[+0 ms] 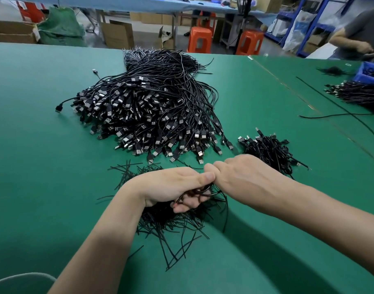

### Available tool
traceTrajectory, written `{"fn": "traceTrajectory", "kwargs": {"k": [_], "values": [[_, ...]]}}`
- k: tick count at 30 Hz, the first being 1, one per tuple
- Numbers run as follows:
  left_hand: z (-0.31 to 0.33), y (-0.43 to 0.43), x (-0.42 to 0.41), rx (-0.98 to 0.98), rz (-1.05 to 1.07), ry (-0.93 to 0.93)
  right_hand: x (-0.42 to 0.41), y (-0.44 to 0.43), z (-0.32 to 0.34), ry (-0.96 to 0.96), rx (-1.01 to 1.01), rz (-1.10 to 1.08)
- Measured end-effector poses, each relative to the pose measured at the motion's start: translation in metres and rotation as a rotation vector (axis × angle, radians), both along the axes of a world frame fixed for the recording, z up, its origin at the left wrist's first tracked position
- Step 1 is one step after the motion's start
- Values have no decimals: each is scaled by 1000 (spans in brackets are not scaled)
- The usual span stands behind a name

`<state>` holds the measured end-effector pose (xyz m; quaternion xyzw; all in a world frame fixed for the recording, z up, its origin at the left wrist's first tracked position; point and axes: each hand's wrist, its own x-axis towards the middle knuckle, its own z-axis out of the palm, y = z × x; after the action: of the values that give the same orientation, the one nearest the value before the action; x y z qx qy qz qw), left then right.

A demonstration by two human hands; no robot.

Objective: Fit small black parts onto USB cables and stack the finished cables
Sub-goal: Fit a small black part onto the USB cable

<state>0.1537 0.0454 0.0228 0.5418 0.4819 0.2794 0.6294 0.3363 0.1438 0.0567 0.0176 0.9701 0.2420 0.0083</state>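
A big heap of black USB cables (pixel 152 111) lies in the middle of the green table (pixel 33 145), plugs fanned toward me. A smaller coiled stack of cables (pixel 271 151) sits to its right. A loose pile of thin black strips (pixel 177 221) lies under my hands. My left hand (pixel 171 185) grips a looped black cable (pixel 201 190) above that pile, fingers curled round it. My right hand (pixel 239 172) is fisted against the left thumb; what its fingers pinch is hidden.
Another person's hands work at the far right, near a blue bin (pixel 370 74) and another cable bundle (pixel 355 93). Two long loose cables (pixel 338 107) cross the right side. Orange stools (pixel 199 40) and cardboard boxes stand beyond the table's far edge.
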Motion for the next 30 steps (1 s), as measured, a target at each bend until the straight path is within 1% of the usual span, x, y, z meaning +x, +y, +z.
{"fn": "traceTrajectory", "kwargs": {"k": [2,4,5,7,10,13,16,18,21,26,28,30], "values": [[0,1,0,22,35,-28,-5,7,3,-99,-43,-36],[0,1,-1,66,22,5,-10,12,9,-86,-132,-34],[0,0,-1,85,8,27,-12,13,11,-83,-142,-25],[1,0,-2,109,-12,46,-14,13,11,-89,-149,-18],[0,1,1,94,-6,0,-16,13,11,-103,-138,-29],[-3,3,4,113,-3,8,-15,15,11,-105,-138,-49],[-3,4,9,119,-21,-17,-14,17,10,-72,-129,-68],[-2,4,12,128,-35,46,-13,17,8,-18,-118,-72],[-2,7,17,120,4,187,-10,18,-1,42,-91,-130],[0,9,21,166,69,384,-11,15,-4,5,-77,-229],[0,8,21,177,79,398,-13,12,-3,-6,-74,-249],[1,8,21,145,96,346,-12,12,-5,-16,-66,-252]]}}
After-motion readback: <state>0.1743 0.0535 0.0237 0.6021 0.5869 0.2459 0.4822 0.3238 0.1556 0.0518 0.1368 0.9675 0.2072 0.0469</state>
